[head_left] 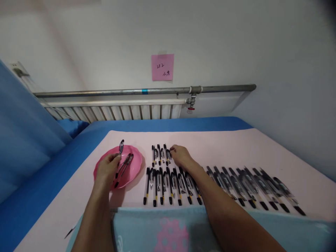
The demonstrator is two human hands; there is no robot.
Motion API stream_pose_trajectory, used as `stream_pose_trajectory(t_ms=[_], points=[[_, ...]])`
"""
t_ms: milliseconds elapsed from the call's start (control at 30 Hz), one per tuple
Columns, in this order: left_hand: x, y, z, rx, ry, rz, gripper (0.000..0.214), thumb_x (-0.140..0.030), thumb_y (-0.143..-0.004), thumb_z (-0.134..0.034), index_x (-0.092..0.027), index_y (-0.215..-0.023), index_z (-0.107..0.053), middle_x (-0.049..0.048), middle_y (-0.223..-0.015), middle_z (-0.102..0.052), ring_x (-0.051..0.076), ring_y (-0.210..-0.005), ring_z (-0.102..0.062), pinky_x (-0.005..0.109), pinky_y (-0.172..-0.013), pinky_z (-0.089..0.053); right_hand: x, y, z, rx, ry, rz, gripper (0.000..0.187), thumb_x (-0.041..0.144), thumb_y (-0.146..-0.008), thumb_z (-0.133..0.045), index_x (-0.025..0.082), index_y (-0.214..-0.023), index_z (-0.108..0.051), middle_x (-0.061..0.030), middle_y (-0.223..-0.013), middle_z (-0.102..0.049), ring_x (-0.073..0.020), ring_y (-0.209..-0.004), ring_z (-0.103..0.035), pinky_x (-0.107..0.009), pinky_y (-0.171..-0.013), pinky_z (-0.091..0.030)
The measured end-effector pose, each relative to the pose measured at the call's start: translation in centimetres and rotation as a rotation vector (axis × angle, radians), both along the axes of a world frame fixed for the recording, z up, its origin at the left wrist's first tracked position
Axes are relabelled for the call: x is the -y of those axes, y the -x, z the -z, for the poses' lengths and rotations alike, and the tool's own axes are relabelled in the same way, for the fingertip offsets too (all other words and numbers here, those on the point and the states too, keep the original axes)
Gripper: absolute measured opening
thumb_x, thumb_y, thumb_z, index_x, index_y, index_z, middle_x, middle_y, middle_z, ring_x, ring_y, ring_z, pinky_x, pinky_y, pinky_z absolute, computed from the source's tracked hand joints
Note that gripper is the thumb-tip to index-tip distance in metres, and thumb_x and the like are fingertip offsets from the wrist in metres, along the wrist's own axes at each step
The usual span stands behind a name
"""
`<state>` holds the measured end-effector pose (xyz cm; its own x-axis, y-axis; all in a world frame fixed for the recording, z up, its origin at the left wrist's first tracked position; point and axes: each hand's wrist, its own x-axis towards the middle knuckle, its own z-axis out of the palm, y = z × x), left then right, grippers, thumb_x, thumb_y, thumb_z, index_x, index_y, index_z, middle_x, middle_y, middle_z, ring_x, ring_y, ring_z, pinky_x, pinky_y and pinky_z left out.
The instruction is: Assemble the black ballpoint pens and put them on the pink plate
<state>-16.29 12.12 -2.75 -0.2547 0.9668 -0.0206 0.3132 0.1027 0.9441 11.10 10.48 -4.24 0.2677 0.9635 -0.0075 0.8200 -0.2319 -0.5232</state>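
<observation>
My left hand [106, 169] is closed around an upright capped pen [121, 147], holding it over the left part of a pink scalloped plate [135, 171]. Two more capped pens [127, 164] lie in that plate, close to my fingers. My right hand [180, 155] reaches to the right end of the short back row, its fingers pinched at a black-clipped pen cap [169, 153] on the table. Beside that cap lies a black pen barrel [165, 154]. A longer front row of dismantled pens [170, 187] has barrels, clear caps and small metal tips; my right forearm covers part of it.
Further right, several more pen parts [252, 189] lie slanted in a row. The pale pink tabletop cover [223, 147] sits on a blue surface [162, 124]. Behind are a radiator [141, 111], a pipe with a red valve [191, 108], and a blue curtain [23, 126] on the left.
</observation>
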Motion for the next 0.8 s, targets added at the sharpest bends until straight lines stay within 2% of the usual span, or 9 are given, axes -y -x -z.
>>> stream_pose_trajectory(t_ms=[100,200,300,367,433,500,633,733,800], points=[[0.6,-1.1,-0.5,0.494,0.047,0.08,0.014,-0.025,-0.059,-0.068,-0.015,-0.066,-0.062,-0.0022,-0.054,-0.058,0.009,-0.049,-0.05,0.02,-0.049,-0.038,0.0,-0.1,-0.2,-0.008,-0.021,0.01,0.024,0.016,-0.075,-0.045,0.017,-0.086,-0.066,-0.0069,-0.083,-0.068,-0.0177,-0.077,-0.06,-0.023,-0.067,-0.04],[1.6,-2.6,-1.3,0.768,0.101,0.196,0.015,-0.016,-0.057,-0.07,-0.012,-0.069,-0.063,0.0026,-0.064,-0.064,0.011,-0.059,-0.058,0.021,-0.056,-0.044,0.2,0.1,-1.3,-0.03,-0.07,0.024,0.025,0.015,-0.075,-0.044,0.014,-0.088,-0.065,-0.0091,-0.083,-0.067,-0.0189,-0.08,-0.059,-0.026,-0.071,-0.04],[2.6,-4.3,-1.8,0.86,0.157,0.271,0.022,-0.011,-0.057,-0.07,-0.011,-0.078,-0.064,0.0046,-0.072,-0.066,0.012,-0.063,-0.06,0.022,-0.06,-0.047,0.9,1.4,-3.3,-0.093,-0.143,-0.022,0.024,0.019,-0.079,-0.043,0.015,-0.089,-0.064,-0.0067,-0.085,-0.067,-0.016,-0.08,-0.059,-0.024,-0.072,-0.041],[3.2,-5.3,-1.9,0.92,0.162,0.295,0.022,-0.01,-0.058,-0.07,-0.011,-0.079,-0.064,0.0046,-0.073,-0.066,0.012,-0.065,-0.061,0.022,-0.062,-0.048,1.7,3.0,-4.5,-0.199,-0.147,-0.144,0.023,0.026,-0.08,-0.043,0.018,-0.081,-0.064,-0.0009,-0.077,-0.066,-0.0111,-0.069,-0.058,-0.019,-0.063,-0.041],[3.5,-6.0,-1.8,0.956,0.142,0.309,0.021,-0.011,-0.058,-0.07,-0.011,-0.078,-0.063,0.0042,-0.072,-0.066,0.011,-0.064,-0.061,0.021,-0.063,-0.048,2.6,4.8,-5.3,-0.493,-0.01,-0.409,0.022,0.031,-0.078,-0.047,0.017,-0.078,-0.063,-0.0001,-0.07,-0.064,-0.0093,-0.056,-0.054,-0.019,-0.053,-0.039],[3.5,-6.2,-1.8,0.963,0.121,0.308,0.022,-0.01,-0.057,-0.071,-0.011,-0.077,-0.063,0.0037,-0.071,-0.066,0.01,-0.063,-0.061,0.02,-0.061,-0.048,3.2,6.3,-5.6,-0.664,0.082,-0.519,0.017,0.029,-0.073,-0.052,0.016,-0.073,-0.062,0.0011,-0.064,-0.062,-0.0075,-0.049,-0.048,-0.018,-0.048,-0.036],[3.0,-5.6,-1.9,0.96,0.104,0.289,0.024,-0.018,-0.06,-0.071,-0.012,-0.083,-0.062,0.0056,-0.079,-0.067,0.013,-0.07,-0.062,0.023,-0.065,-0.049,3.7,7.3,-5.5,-0.794,0.146,-0.519,0.012,0.024,-0.073,-0.051,0.016,-0.069,-0.058,0.0029,-0.059,-0.059,-0.0049,-0.043,-0.039,-0.017,-0.043,-0.03],[2.6,-4.9,-2.2,0.986,0.062,0.26,0.022,-0.026,-0.068,-0.065,-0.014,-0.086,-0.062,0.0066,-0.082,-0.067,0.015,-0.074,-0.062,0.028,-0.069,-0.05,3.7,6.9,-5.5,-0.76,0.162,-0.573,0.013,0.025,-0.073,-0.052,0.016,-0.066,-0.058,0.0033,-0.059,-0.058,-0.0047,-0.043,-0.037,-0.018,-0.043,-0.027],[2.4,-4.5,-2.2,0.98,0.02,0.212,0.018,-0.025,-0.069,-0.063,-0.013,-0.083,-0.062,0.0067,-0.079,-0.067,0.016,-0.074,-0.063,0.029,-0.069,-0.05,3.7,6.7,-5.4,-0.719,0.172,-0.621,0.014,0.025,-0.072,-0.053,0.016,-0.063,-0.059,0.0036,-0.057,-0.057,-0.0053,-0.044,-0.039,-0.018,-0.043,-0.027]])
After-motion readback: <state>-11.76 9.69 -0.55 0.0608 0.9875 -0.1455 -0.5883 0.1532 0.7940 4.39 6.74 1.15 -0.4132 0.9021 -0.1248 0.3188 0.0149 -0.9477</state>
